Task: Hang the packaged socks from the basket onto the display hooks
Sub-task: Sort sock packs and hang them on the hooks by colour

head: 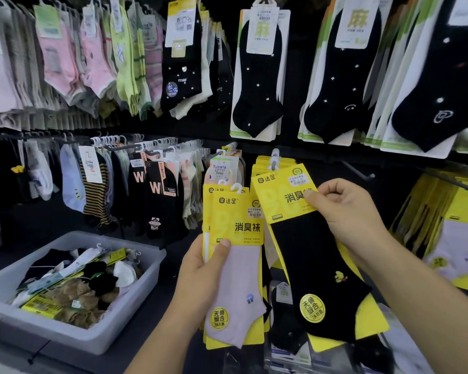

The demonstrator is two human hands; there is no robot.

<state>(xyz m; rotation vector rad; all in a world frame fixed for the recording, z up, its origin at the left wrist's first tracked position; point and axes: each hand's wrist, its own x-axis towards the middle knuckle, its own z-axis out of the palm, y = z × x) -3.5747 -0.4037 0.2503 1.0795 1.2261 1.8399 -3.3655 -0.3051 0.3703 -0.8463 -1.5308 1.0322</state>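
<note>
A black sock pack (312, 255) on a yellow card lies tilted just right of centre. Its top end is up against a hanging row of matching yellow packs (265, 161); whether its own white hanger is caught on anything cannot be told. The right hand (346, 211) pinches the card's right edge, thumb on the front and the other fingers curled behind. Just beside it to the left, the left hand (200, 273) holds a small stack of yellow-carded packs upright, with a pale lilac sock pack (237, 282) in front. Its thumb presses the front of the card and its fingers wrap round the back.

In the lower left stands the grey plastic basket (73, 340). It holds a loose heap of packs: black socks, white socks and tan sheer ones, with yellow cards and white hangers poking out among them.

Right of the hands a metal display hook (360, 172) juts out, and further yellow packs with pale socks (454, 238) hang at the right edge. Along the top hang black ankle socks (257, 76) on white-and-green cards, with pastel socks (65, 63) in the upper left and striped socks (97, 190) at mid left.
</note>
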